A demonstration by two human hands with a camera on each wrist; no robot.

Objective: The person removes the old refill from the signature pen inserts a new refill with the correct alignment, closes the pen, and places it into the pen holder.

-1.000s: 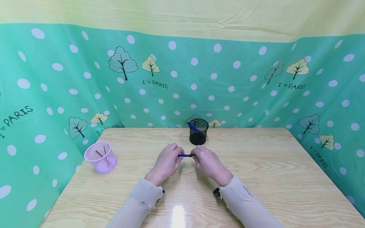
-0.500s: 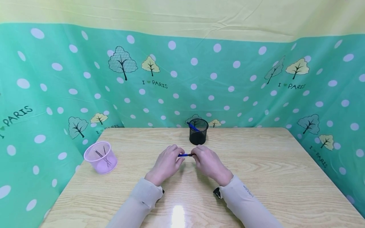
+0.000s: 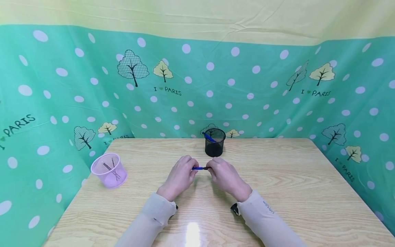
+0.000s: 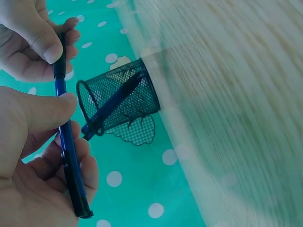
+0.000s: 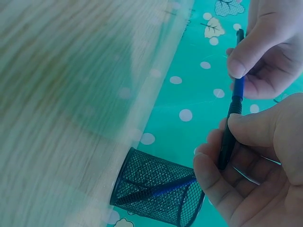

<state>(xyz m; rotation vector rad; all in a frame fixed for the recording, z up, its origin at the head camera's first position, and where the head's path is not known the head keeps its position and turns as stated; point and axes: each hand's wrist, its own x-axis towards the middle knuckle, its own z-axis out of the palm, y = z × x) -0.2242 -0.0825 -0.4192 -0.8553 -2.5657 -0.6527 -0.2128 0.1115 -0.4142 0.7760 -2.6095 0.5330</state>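
A blue pen [image 3: 200, 168] with a black grip and clip lies level between the two hands, above the middle of the table. My left hand [image 3: 180, 176] pinches its blue barrel between thumb and fingers; in the left wrist view the black clip end [image 4: 78, 194] runs down along the fingers. My right hand [image 3: 226, 176] pinches the black grip section, best seen in the right wrist view on the grip [image 5: 228, 144]. The pen's tip is not clearly visible. Just beyond the hands stands a black mesh pen cup [image 3: 214, 149], with another blue pen [image 3: 210, 138] leaning inside it.
To the left on the wooden table [image 3: 293, 192] is a pink mesh cup [image 3: 114, 180] holding a few thin dark sticks. A green dotted curtain [image 3: 185, 113] hangs behind the table and along both sides.
The left fingertips have shifted very slightly to the left. Both hands keep their hold on the pen, and the cups stand where they were.
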